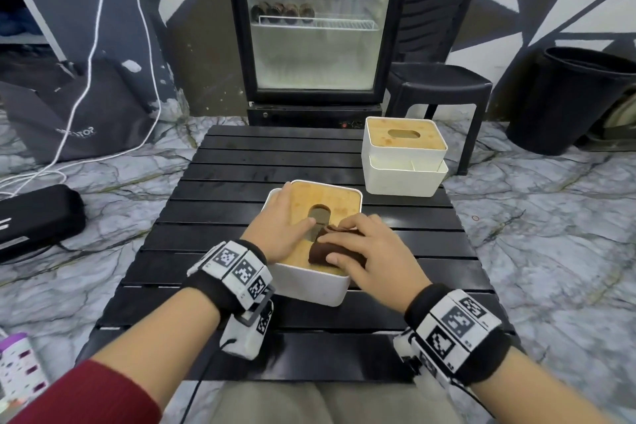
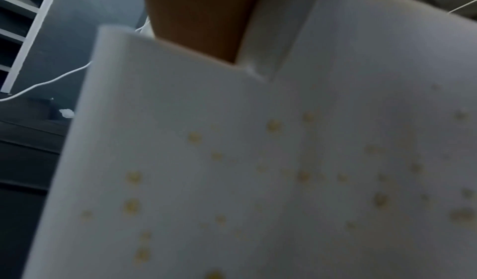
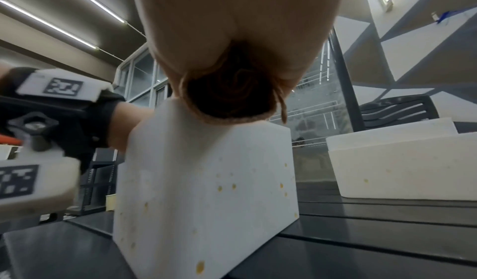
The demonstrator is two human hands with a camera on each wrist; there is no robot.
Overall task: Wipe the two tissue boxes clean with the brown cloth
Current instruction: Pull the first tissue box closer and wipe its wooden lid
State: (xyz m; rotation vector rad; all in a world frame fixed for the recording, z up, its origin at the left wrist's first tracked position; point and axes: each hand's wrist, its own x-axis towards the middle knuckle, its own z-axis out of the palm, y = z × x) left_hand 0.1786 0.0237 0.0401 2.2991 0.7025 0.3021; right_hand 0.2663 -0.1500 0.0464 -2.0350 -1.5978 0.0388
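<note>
Left hand [image 1: 280, 224] lies flat on the near box [image 1: 309, 282], right hand [image 1: 370, 251] grips the cloth [image 1: 323, 249]; uneven pressure could tip it.

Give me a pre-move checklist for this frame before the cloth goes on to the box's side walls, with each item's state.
1. Cloth in hand: ok. The right hand grips the rolled brown cloth on the wooden lid.
2. Box steadied: ok. The left hand lies flat on the near tissue box.
3. Side walls clean: not ok. Yellowish spots dot the near box's white sides.
4. Second tissue box within reach: ok, it stands at the table's far right.
5. Second box clean: not ok, spots show in the right wrist view.
6. Lid fully wiped: cannot tell.
</note>
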